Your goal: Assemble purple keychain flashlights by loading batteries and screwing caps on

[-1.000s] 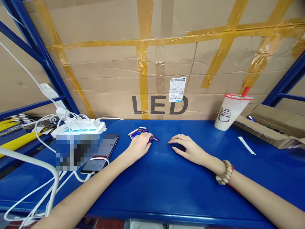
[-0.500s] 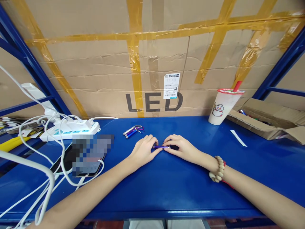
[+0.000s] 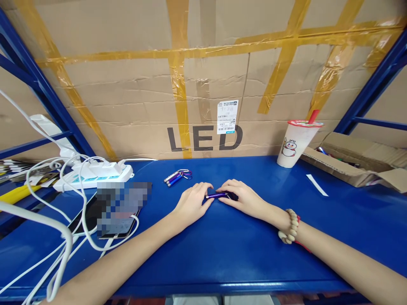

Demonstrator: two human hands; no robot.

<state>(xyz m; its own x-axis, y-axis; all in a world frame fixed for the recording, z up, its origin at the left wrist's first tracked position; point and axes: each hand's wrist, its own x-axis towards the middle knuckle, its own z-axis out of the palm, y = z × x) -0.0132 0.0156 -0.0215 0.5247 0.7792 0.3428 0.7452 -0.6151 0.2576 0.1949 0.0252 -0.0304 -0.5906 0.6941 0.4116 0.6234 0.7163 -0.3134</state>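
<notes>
A slim purple mini flashlight (image 3: 216, 195) lies nearly level between my two hands, just over the blue tabletop. My right hand (image 3: 240, 195) pinches its right end, where a dark clip loop shows partly behind the fingers. Around the left end curl the thumb and fingers of my left hand (image 3: 193, 201); how firmly they press is hard to see. Two more mini flashlights (image 3: 173, 178), one silver and one blue-purple, rest behind my left hand with their carabiner clips (image 3: 185, 173).
At left are phones (image 3: 122, 212), white cables (image 3: 83, 212) and a power strip (image 3: 95, 176). A drink cup with a red straw (image 3: 295, 146), a white paper strip (image 3: 317, 185) and an open cardboard box (image 3: 340, 167) stand right. A large carton (image 3: 143, 106) walls the back.
The flashlight has tilted slightly, its right end now higher, and its left tip shows more clearly between my left fingers. Both hands stay nearly in place; the view shifts slightly.
</notes>
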